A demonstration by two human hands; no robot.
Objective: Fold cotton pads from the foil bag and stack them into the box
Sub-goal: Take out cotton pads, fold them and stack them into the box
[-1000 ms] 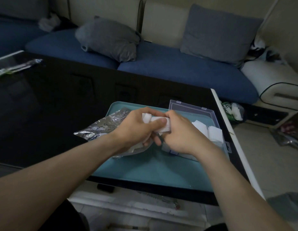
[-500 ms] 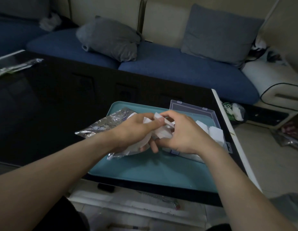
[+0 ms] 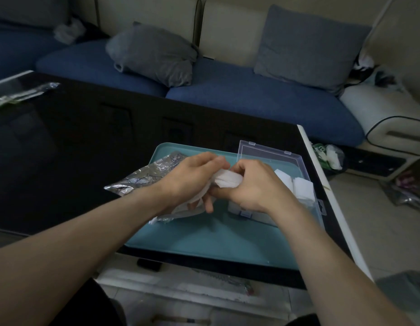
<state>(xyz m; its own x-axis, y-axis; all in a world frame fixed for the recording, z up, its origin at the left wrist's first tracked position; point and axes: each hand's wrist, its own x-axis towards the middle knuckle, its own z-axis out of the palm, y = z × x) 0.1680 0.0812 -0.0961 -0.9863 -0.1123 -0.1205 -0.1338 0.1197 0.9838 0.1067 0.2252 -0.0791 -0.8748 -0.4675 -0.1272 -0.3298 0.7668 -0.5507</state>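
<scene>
On the dark tabletop (image 3: pixel 86 147) our teal tray (image 3: pixel 204 238) keeps everything together: foil bag (image 3: pixel 143 175) left, open box (image 3: pixel 296 165) right, ready for stacking. Above it our left hand (image 3: pixel 192 177) and right hand (image 3: pixel 253 184) both pinch the pad (image 3: pixel 227 178), folding it.

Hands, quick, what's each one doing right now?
Left hand: pinches the pad.
Right hand: grips the same pad's other end.

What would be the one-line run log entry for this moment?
step: folding | both hands hold cotton pad | box open, folded pads inside | foil bag on tray
</scene>
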